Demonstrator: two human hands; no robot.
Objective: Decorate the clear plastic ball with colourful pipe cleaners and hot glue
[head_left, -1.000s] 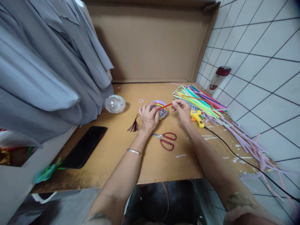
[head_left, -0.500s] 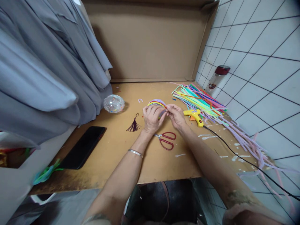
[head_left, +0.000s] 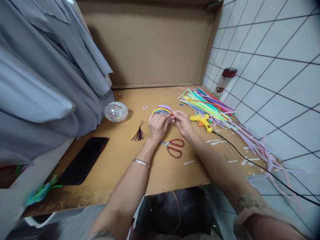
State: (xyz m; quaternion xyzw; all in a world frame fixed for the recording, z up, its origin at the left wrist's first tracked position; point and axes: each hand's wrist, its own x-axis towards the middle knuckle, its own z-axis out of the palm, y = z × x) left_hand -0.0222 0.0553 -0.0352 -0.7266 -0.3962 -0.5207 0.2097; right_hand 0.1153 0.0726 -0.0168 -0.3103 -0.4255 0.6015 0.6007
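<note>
Holding, with the left hand (head_left: 157, 127), a round, clear plastic ball banded in lilac, red and yellow (head_left: 162, 108), around the middle of the flat, brown table (head_left: 120, 180); covering the ball's near side with curled fingers; pinching, with the right hand (head_left: 182, 121), a thin red strip (head_left: 171, 114) at the ball's right edge; having both hands close together, fingertips nearly meeting; unable to tell whether touching.

Seeing, left of the left hand, a dark purple thread tassel (head_left: 139, 133); farther left, a clear, speckled plastic ball (head_left: 116, 111); near and left, a black, flat phone (head_left: 82, 160); just nearer than the hands, red-handled metal scissors (head_left: 175, 148); right of the right hand, a yellow plastic glue gun with a black cord (head_left: 203, 121); beyond it, a heap of long, multicoloured fuzzy stems (head_left: 207, 103); at the far right, a clear bottle with a dark red lid (head_left: 224, 81), beside the white tiled wall (head_left: 270, 86).
</note>
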